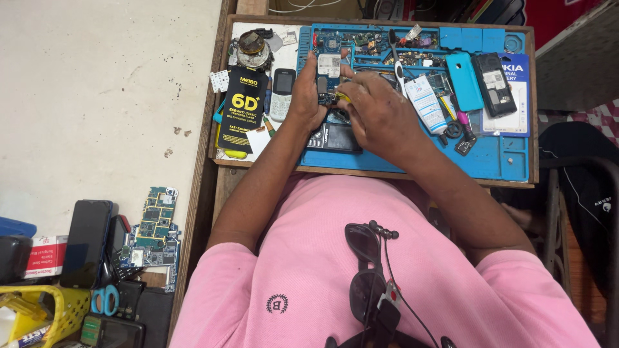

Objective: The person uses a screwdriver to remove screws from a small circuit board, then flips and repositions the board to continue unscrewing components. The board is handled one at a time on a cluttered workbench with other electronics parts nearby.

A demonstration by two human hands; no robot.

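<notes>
A small circuit board [328, 76] is held upright over the blue work mat [503, 161], near the mat's upper middle. The left hand [308, 103] is closed on the board's left edge, with the thumb laid up along that edge and the fingers hidden behind it. The right hand [377, 111] is curled against the board's lower right corner, and a yellow-handled tool [342, 96] is pinched between its fingertips, the tip meeting the board's bottom edge. The board thus lies between the two hands, touching both.

Directly below the hands, a dark phone body [333, 137] is laid flat on the mat. To the left of the left hand, a grey keypad phone [282, 94] is set beside a black packet [243, 109]. To the right of the right hand, a white tube [427, 104], a turquoise phone cover [464, 81] and an opened black phone [494, 84] are arranged on the mat. A white toothbrush [396, 59] is placed just above the right hand.
</notes>
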